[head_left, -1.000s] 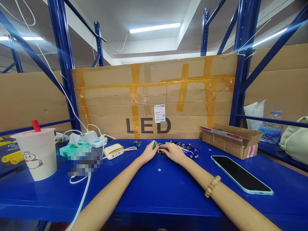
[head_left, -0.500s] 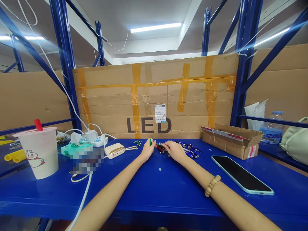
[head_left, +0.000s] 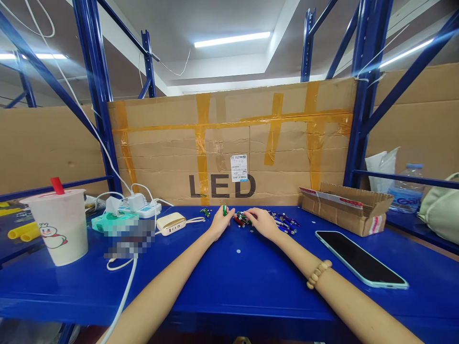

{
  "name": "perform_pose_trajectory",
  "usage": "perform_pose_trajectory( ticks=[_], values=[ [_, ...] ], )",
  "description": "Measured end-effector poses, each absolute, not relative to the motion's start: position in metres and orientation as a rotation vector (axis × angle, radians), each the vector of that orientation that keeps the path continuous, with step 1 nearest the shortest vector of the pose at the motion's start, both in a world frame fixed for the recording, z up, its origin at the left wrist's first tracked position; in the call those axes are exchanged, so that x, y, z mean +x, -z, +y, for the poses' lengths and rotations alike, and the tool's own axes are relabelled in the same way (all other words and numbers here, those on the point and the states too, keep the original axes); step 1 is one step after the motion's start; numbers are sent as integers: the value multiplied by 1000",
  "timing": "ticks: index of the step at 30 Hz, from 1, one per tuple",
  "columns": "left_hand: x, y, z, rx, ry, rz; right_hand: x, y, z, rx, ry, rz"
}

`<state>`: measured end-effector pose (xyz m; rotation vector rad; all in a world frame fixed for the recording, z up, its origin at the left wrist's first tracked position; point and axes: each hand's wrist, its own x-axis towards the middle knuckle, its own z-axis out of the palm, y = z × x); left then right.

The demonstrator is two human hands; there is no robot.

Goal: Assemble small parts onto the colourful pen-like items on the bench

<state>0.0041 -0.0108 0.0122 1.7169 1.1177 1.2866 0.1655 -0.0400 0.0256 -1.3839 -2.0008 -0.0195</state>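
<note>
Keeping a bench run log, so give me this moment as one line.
Left hand: fingers on small green cylindrical part | right hand: fingers at small green-and-red parts | surface: glossy blue metal bench

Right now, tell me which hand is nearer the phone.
Right. The right hand is well to the left of the smartphone; the left hand is farther left still, beyond the right hand.

One left hand [head_left: 219,224] and one right hand [head_left: 264,223] at lower centre, one teal-cased smartphone [head_left: 360,259] at lower right, one white plastic cup [head_left: 57,227] at left, one open cardboard box [head_left: 346,206] at right.
</note>
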Motion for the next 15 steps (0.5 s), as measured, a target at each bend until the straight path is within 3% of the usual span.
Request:
perform_pose_trajectory(
  ticks=[9,15],
  values=[
    [6,-15,-13,1713,-1122,961,164,-19,-29,-1066,-130,-2041],
    [6,-16,-15,1673,-1113,898,163,-21,-37,-1091,57,-2268]
  ],
)
